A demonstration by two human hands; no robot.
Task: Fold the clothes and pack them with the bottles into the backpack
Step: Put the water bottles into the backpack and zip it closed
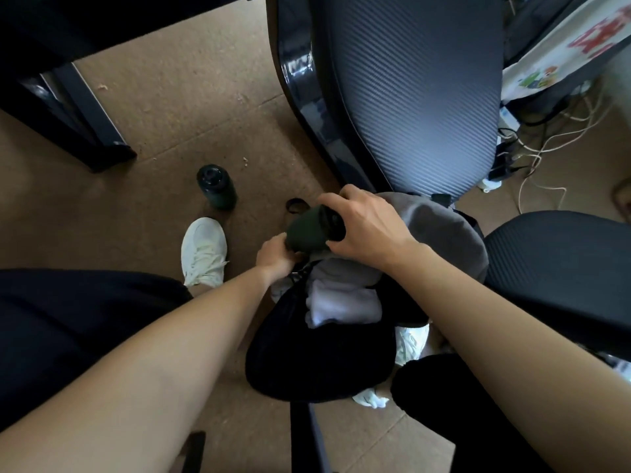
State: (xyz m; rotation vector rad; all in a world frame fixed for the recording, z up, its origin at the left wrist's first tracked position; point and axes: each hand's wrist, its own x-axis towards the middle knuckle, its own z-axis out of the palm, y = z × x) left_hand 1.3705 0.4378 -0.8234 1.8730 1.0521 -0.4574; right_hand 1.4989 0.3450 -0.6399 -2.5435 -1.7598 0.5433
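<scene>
Head view: the right hand (367, 230) is clamped over the top end of a dark green bottle (309, 233), fingers curled round its black cap. The bottle lies tilted, with its lower end toward the left hand (277, 255). That hand's fingers are curled at the bottle's base, just over the rim of the black backpack (307, 356). They are partly hidden, so I cannot tell whether they clasp the bottle or the rim. The two hands are close together, with the bottle between them.

The backpack stands open directly below both hands. A white folded cloth (343, 307) sits inside its mouth, and a grey garment (444, 237) bulges out under the right wrist. A second bottle (217, 188) stands upright on the brown floor (170, 114), beyond the left hand and well apart from it. A white shoe (204, 251) rests just to the left of that hand. A ribbed chair back (409, 97) rises beyond the right hand.
</scene>
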